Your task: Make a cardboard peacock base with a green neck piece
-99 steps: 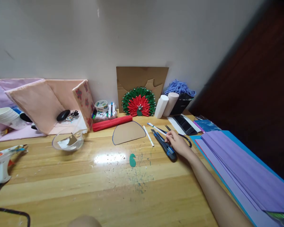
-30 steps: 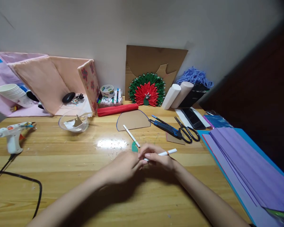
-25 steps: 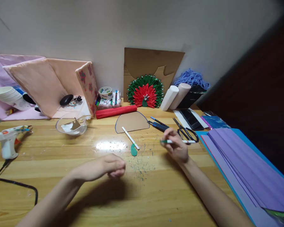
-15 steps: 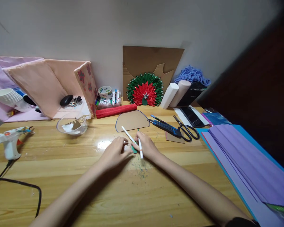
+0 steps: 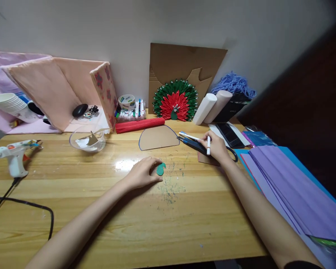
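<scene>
My right hand (image 5: pixel 217 147) is closed on two white sticks that look like markers. One white marker (image 5: pixel 189 136) points left from my fingers, and the other white marker (image 5: pixel 208 146) points down toward me. Beneath that hand are a blue-and-black utility knife (image 5: pixel 192 144) and black-handled scissors (image 5: pixel 233 152), both partly covered. My left hand (image 5: pixel 142 172) rests on the table, thumb and fingers apart around a small green rounded piece (image 5: pixel 160 169). Whether the fingertips touch the piece is unclear. Behind it lies a blue-edged cardboard half-round (image 5: pixel 158 138).
A red roll (image 5: pixel 140 125), a box of markers (image 5: pixel 131 114) and a red-green peacock craft (image 5: pixel 175 101) stand at the back. Left are a glue gun (image 5: pixel 15 157) with its cord and a clear bowl (image 5: pixel 87 140). Purple sheets (image 5: pixel 291 194) lie right.
My right hand has moved right and away from me with the white markers, off the green piece to over the knife and scissors. My left hand stays by the green piece, now more exposed.
</scene>
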Available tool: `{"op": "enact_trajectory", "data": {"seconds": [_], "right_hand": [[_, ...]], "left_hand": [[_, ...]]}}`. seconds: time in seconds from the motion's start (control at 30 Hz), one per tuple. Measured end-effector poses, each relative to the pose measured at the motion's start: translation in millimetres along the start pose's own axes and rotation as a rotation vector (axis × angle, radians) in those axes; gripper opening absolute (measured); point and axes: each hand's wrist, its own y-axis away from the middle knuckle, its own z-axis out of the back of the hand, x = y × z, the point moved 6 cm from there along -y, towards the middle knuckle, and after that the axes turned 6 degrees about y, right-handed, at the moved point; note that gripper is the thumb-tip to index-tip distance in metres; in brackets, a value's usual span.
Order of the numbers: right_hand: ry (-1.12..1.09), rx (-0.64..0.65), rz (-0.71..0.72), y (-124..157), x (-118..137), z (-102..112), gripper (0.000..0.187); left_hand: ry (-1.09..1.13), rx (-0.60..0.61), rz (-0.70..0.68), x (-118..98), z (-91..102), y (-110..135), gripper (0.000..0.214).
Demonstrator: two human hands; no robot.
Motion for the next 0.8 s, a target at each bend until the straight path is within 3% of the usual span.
{"op": "enact_trajectory", "data": {"seconds": [0.1, 0.2, 0.3, 0.4, 0.6, 0.8], "right_hand": [[-0.207, -0.081, 0.006, 19.6, 25.5, -3.2, 0.028], [-0.703, 0.231, -0.011, 48.9, 64.7, -35.2, 0.038], [-0.935, 0.543, -0.049, 78.9, 96.4, -67.3, 0.022], [-0.925, 0.642, -0.034, 94.0, 106.8, -82.6, 0.015], [-0.788, 0.585, -0.016, 96.7, 101.7, -83.1, 0.012], [-0.701, 0.607, 0.04, 95.9, 106.9, -81.0, 0.01]], "left_hand": [[-0.012, -0.001, -0.021, 0.5, -0.7, -0.8, 0.056], [-0.053, 0.002, -0.004, 1.8, -2.7, -1.8, 0.055], [-0.082, -0.008, -0.003, 1.7, -3.8, -2.8, 0.048], [-0.067, -0.029, -0.009, 1.3, -3.5, -3.0, 0.047], [-0.032, -0.054, 0.018, 3.6, -3.5, -2.7, 0.049], [-0.023, -0.05, 0.016, 3.1, -4.3, -3.4, 0.048]]}}
